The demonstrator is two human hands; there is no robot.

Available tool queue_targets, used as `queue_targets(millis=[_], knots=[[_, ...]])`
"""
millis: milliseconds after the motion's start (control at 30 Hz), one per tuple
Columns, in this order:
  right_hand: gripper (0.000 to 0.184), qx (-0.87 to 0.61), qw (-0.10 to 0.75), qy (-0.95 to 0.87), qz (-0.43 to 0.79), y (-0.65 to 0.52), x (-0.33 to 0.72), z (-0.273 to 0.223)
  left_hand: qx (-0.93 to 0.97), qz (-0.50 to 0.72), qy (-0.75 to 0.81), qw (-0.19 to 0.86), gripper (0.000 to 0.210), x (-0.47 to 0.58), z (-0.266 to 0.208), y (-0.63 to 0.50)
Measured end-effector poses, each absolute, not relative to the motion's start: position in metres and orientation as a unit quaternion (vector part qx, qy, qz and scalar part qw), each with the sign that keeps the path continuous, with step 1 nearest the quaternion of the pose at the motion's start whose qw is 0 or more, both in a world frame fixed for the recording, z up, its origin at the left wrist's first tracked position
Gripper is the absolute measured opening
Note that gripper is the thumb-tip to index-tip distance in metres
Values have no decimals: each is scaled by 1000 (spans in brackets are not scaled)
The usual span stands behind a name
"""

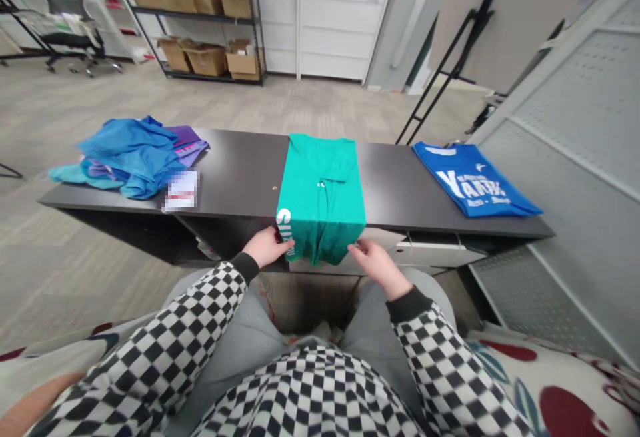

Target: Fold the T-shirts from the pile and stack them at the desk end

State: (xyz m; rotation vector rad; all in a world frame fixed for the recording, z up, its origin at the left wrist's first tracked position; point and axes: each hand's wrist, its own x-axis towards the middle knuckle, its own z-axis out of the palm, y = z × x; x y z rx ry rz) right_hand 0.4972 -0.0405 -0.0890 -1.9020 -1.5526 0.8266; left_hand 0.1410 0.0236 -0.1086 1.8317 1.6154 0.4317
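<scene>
A green T-shirt lies partly folded into a narrow strip across the dark cabinet top. Its lower end hangs over the front edge, with white lettering along the left side. My left hand pinches the hanging part at its left edge, thumb in front. At the right edge of that same part, my right hand is closed on the fabric. Both sleeves are turned inward, one showing on top of the shirt.
A loose heap of blue and purple clothes sits at the left end, beside a white card. To the right lies a folded blue T-shirt with white print. A perforated grey panel borders the right side. Shelves with cardboard boxes stand behind.
</scene>
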Motion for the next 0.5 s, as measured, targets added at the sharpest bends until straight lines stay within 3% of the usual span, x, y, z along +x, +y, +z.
queue_targets(millis=[67,200,500], knots=[[26,-707,254,-552,361,-25,493,-102,703,157,623,306,40,143,-111,23],[20,-700,296,-499,416,-6,480,-127,669,164,644,333,37,149,-116,19],[37,-661,395,-410,489,-30,440,-191,595,209,643,434,32,174,-159,-6]])
